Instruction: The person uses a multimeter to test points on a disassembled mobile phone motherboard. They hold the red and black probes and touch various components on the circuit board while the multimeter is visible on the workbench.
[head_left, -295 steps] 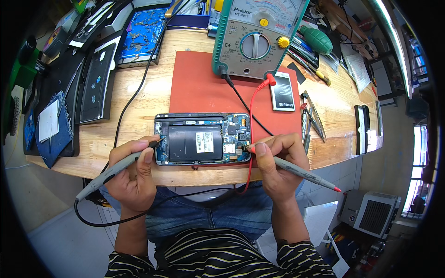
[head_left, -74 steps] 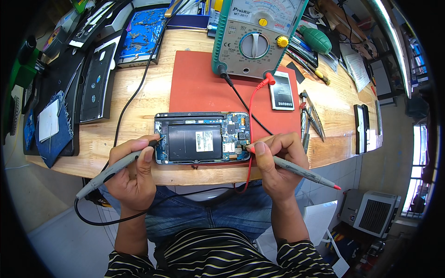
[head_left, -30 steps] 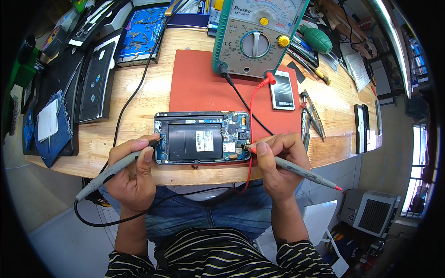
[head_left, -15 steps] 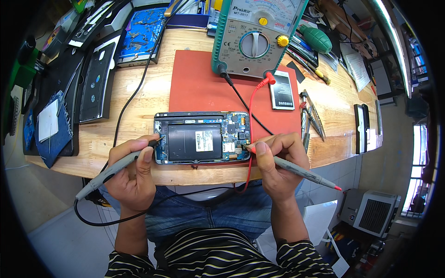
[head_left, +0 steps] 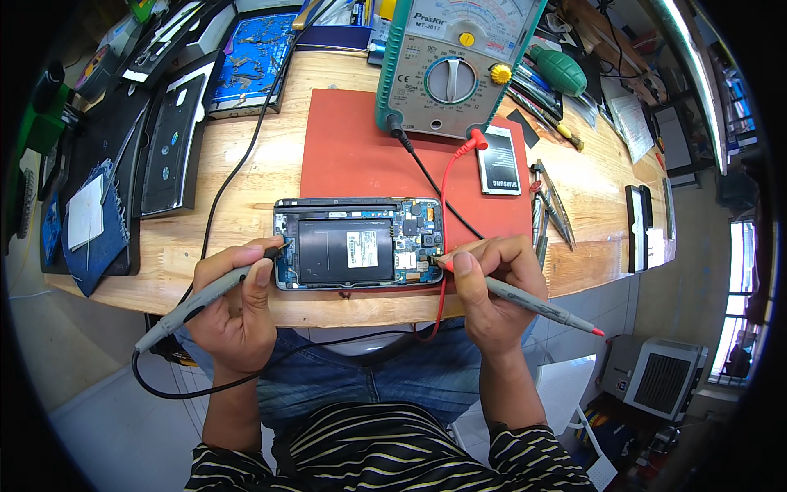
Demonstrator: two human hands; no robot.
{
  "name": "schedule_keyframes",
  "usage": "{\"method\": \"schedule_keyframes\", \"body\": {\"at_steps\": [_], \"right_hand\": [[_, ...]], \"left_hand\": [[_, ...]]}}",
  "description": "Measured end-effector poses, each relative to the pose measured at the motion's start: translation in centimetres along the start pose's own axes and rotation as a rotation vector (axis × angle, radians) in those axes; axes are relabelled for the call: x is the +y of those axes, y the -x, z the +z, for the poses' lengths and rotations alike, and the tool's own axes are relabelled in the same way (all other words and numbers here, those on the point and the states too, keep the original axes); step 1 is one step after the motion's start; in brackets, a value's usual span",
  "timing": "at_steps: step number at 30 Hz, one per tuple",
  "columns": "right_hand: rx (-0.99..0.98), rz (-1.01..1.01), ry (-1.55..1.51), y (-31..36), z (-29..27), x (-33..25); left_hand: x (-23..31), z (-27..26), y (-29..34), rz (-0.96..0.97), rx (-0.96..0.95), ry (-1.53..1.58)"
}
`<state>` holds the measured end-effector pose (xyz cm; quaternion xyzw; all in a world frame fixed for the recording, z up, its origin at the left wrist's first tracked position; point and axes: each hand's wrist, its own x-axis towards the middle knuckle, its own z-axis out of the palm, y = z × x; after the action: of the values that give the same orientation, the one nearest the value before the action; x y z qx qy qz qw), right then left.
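Steadily, with both hands low over a pale wooden bench (head_left: 246, 176), held two grey meter probes at opposite ends of an opened phone (head_left: 344, 252). Had the phone lying flat, long side toward the body, across the near edge of an orange-red mat (head_left: 369, 156). Could see within it a black rectangular bay bearing a white label, and exposed blue circuit board at either end.

Pinched the black-nosed probe (head_left: 201, 302) between thumb and fingers of the left hand (head_left: 238, 316), just off the phone's left end, and aimed it inward. Likewise pinched the red-nosed probe (head_left: 533, 303) between thumb and fingers of the right hand (head_left: 498, 299), just off the phone's right end, and let its tail slope away to the lower right. Seemingly rested both tips on the board, though too small to tell for certain.

Had a black lead (head_left: 180, 398) looping from the left probe below the phone, and a red lead (head_left: 443, 184) passing just beside the phone's right end. Had a green-edged analog multimeter (head_left: 451, 78) beyond the phone, toward its upper right, and a flat battery (head_left: 500, 160) nearer on that side. Saw slim metal tools (head_left: 557, 215) to the phone's right on bare wood, a green rubber bulb (head_left: 561, 71) farther beyond, and, well left of the phone, a blue cloth (head_left: 115, 230) under white paper (head_left: 87, 215).
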<state>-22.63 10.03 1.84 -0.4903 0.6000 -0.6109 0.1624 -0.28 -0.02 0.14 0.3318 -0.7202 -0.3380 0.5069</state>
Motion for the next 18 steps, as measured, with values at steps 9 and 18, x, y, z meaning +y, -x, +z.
{"method": "schedule_keyframes", "body": {"at_steps": [9,18], "right_hand": [[0.001,0.021,-0.005,0.01,0.03,0.03],[-0.002,0.0,0.019,0.01,0.03,0.06]], "left_hand": [[0.33,-0.16,0.05,-0.025,-0.03,-0.021],[-0.18,-0.04,0.06,0.016,-0.013,0.018]]}}
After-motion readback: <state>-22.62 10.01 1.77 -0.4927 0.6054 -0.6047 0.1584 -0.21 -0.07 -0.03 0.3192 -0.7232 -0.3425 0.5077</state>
